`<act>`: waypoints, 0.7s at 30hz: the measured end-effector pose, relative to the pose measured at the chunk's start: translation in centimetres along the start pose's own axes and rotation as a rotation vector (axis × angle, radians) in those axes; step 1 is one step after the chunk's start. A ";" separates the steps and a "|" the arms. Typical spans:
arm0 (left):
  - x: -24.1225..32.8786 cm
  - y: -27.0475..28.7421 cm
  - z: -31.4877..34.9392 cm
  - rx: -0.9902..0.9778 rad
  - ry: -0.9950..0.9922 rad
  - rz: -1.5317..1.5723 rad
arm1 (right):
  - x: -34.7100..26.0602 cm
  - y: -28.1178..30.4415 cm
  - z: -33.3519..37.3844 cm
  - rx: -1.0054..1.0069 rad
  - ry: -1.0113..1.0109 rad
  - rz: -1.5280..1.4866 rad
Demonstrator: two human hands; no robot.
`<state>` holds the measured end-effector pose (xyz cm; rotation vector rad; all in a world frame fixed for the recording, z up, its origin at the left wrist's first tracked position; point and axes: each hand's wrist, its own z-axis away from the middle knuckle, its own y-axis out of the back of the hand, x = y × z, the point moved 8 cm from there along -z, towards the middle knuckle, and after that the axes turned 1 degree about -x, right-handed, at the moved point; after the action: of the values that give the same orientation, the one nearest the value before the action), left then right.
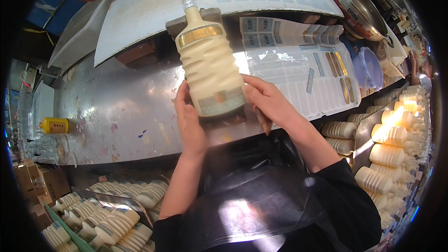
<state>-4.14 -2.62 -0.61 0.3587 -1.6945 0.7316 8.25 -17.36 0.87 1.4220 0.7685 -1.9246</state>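
A cream glass bottle [212, 67] with wavy ribs, a gold neck label and a clear threaded mouth lies in front of me, its neck pointing away. Behind its shoulder is a grey block [214, 15], which the neck end seems to rest on. My left hand [189, 119] presses against the bottle's lower left side, with its fingers partly hidden. On the lower right side my right hand [273, 100] grips the bottle too. A flat brownish piece [263, 121] sticks out under the right hand's palm; its kind I cannot make out. Near the base is a pale greenish label band [222, 101].
Label sheets [298, 81] with gold and blue strips spread over the metal table [116, 112] at right. A yellow bottle [54, 125] lies at left. Similar cream bottles fill crates at lower left [114, 224] and right [389, 154]. A purple tub [367, 69] and a metal pan [357, 7] stand back right.
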 end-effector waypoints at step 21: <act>-0.7 0.1 0.1 0.007 0.048 0.012 | -0.4 -0.8 0.6 0.030 -0.069 0.005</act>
<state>-4.08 -2.72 -1.36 0.3342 -1.6508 0.7495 7.41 -17.27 1.46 1.3662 0.7062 -1.9784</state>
